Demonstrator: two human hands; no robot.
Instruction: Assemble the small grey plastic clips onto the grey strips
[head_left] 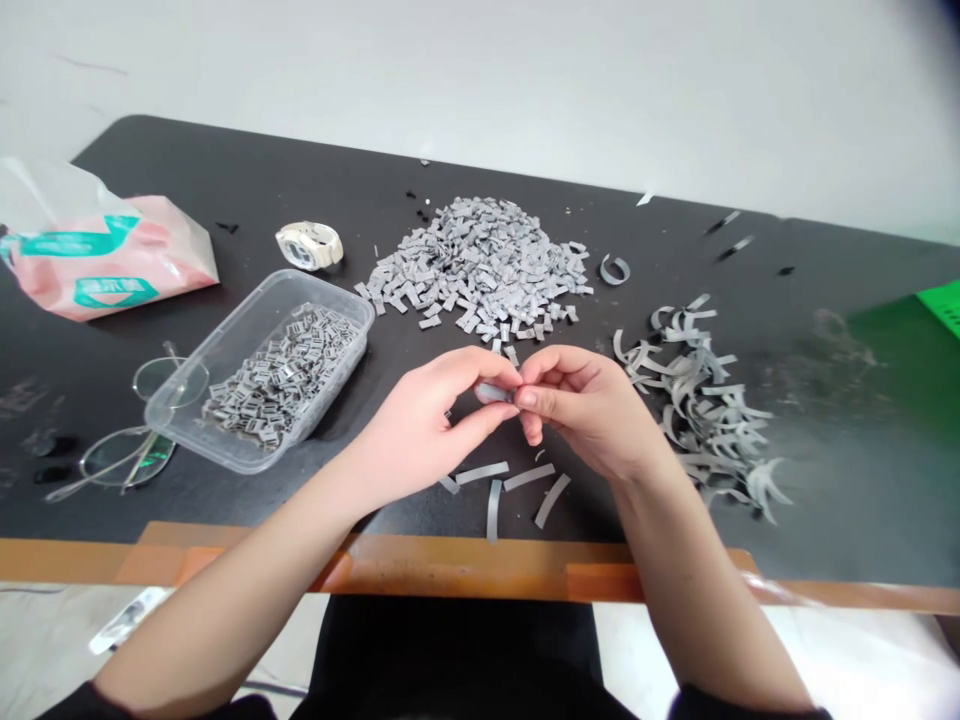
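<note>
My left hand (439, 410) and my right hand (581, 405) meet fingertip to fingertip over the middle of the table. Between them is a short grey strip (495, 393), pinched at its right end by both hands; whether a small buckle sits on it is hidden by the fingers. Below the hands lie several loose grey strips (529, 477). Just beyond them rises a large heap of small grey folded pieces (487, 265). To the right is a pile of curved grey strips (705, 400).
A clear plastic box (259, 285) of small metal buckles (281, 375) stands at left, against eyeglasses (127, 455). Behind it are a white watch (309, 246) and a pink tissue pack (120, 255). A single curled strip (615, 270) lies right of the heap. Something green (943, 303) shows at the right edge.
</note>
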